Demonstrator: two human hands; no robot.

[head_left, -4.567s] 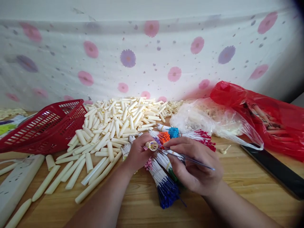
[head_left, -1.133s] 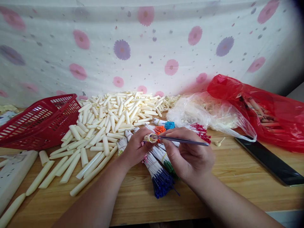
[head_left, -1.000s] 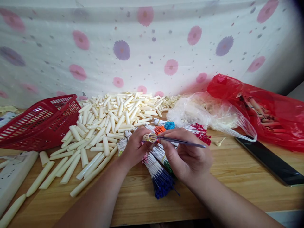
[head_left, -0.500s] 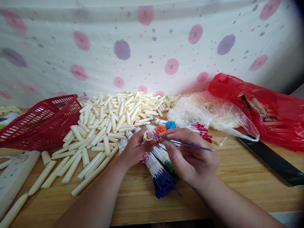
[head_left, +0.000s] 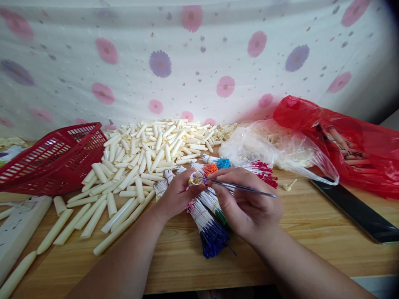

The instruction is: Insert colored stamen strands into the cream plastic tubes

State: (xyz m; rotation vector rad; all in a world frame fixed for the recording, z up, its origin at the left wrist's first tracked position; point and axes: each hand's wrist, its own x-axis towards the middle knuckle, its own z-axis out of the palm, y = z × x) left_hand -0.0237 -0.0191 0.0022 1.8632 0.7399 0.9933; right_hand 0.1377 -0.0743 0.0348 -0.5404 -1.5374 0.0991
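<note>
My left hand (head_left: 176, 196) is closed round a short cream tube (head_left: 195, 179), its open end turned up toward me. My right hand (head_left: 247, 207) pinches a thin metal tool (head_left: 246, 189), like tweezers, whose tip rests at the tube's mouth. Both hands hover over bundles of white sticks with coloured tips (head_left: 212, 232): blue, green, orange, red and pink ones. A heap of cream tubes (head_left: 149, 151) lies just behind my left hand.
A red plastic basket (head_left: 50, 160) stands at the left. A white power strip (head_left: 18, 226) lies at the front left. A clear bag (head_left: 274, 151) and a red bag (head_left: 349, 145) sit at the right, a black flat object (head_left: 355, 209) beside them. Flowered cloth hangs behind.
My hands stay together at the tube. The tool's tip has shifted slightly at the tube's mouth, and the tube's open end has turned more toward me. The view has drifted a little.
</note>
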